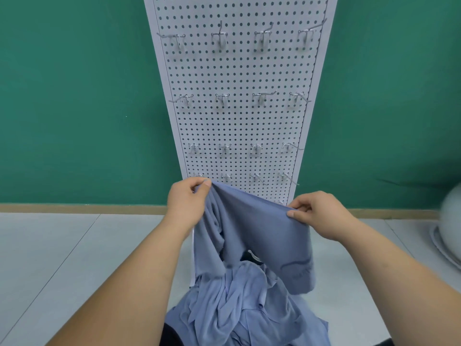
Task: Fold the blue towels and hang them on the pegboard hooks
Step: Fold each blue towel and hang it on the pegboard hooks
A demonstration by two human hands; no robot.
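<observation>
A blue towel (259,236) hangs stretched between my hands in front of the white pegboard (239,121). My left hand (185,203) pinches its upper left corner, and my right hand (319,213) pinches the upper right edge. The towel droops down between them, partly bunched on the left side. Below it lies a crumpled heap of more blue towels (247,310). Rows of bare metal hooks (260,98) stick out of the pegboard; the lowest row sits just above my hands.
The pegboard leans against a green wall (74,108) with a tan baseboard (82,208). Pale floor tiles (62,258) spread left and right. A blurred white round object (449,233) sits at the right edge.
</observation>
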